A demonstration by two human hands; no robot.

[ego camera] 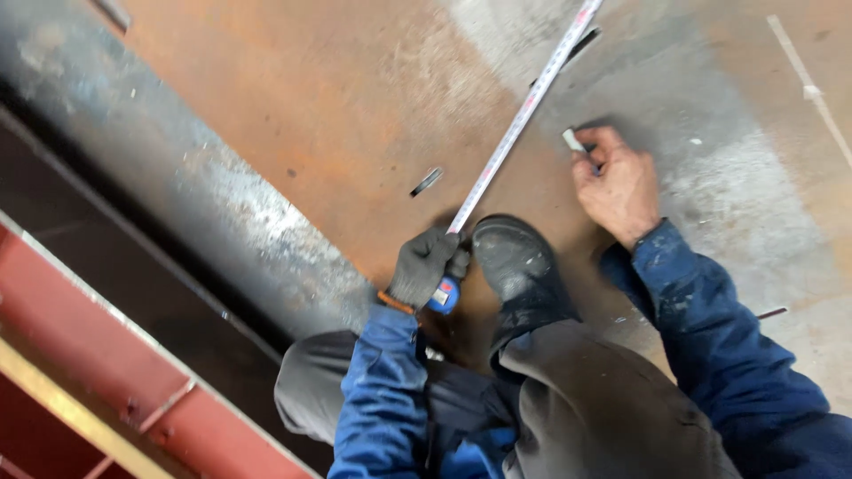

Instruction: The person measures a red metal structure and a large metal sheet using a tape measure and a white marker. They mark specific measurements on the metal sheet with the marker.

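— Where is the tape measure point(524, 111) right now?

— It lies on the rusty steel plate point(355, 98) you are crouched on. The blade runs from its blue case by your boot point(515, 257) straight out towards the plate's far edge and passes out of view at the top. The case is near the plate's left edge, where the brown gives way to a scorched grey band point(222, 204).

— And my hands?

— Your left hand point(424, 266), in a dark glove, is clenched round the case and presses it down at the toe of the boot. Your right hand point(617, 182) is bare; its fingers pinch a short white chalk point(572, 139), tip at the plate, just to the right of the blade and partway along it.

— So which step is this?

— It looks like marking off a length: the tape is laid out and anchored, and the chalk is at the surface but apart from the blade.

— What does the mark call for?

— In my judgement, a flat, straight blade and the chalk brought right against its edge at the reading you want. The case must not slip under your glove.

— Anything else around?

— A small dark slot point(426, 182) in the plate left of the blade, a thin white line point(812, 84) near the right edge, and a red beam point(115, 355) beyond the left edge.
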